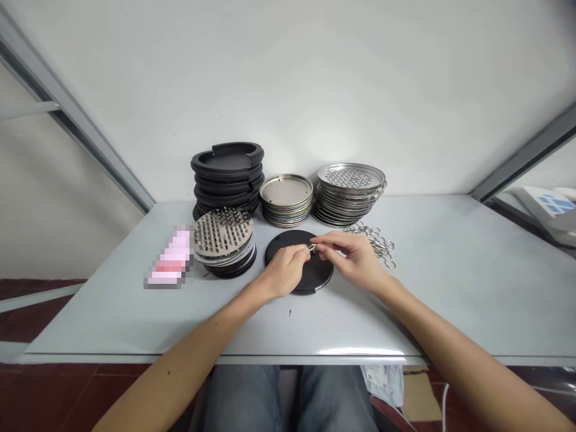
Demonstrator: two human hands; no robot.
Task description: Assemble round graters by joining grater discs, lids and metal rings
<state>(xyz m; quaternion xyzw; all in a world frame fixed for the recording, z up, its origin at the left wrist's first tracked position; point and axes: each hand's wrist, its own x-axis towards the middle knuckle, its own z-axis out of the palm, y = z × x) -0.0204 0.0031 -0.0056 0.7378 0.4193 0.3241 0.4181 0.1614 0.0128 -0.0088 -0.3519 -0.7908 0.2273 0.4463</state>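
Over a round black disc [310, 277] on the table, my two hands meet at a small shiny metal ring piece [312, 247]. My left hand [288, 269] pinches it from the left with thumb and forefinger. From the right, my right hand [353, 255] grips it between thumb and fingertips. The fingers cover much of the piece. Just beyond my right hand lies a loose pile of metal ring-ended pieces [380, 243]. Left of the disc stands a stack of round plates, its top metal plate [222, 231] bearing many small metal studs.
Black notched round trays [227, 171] are stacked at the back left. Shallow metal dishes [287, 195] stand behind the disc, and perforated metal plates [351, 180] to their right. A blurred pink item [171, 258] lies at left. The wall [288, 90] borders the table's far edge.
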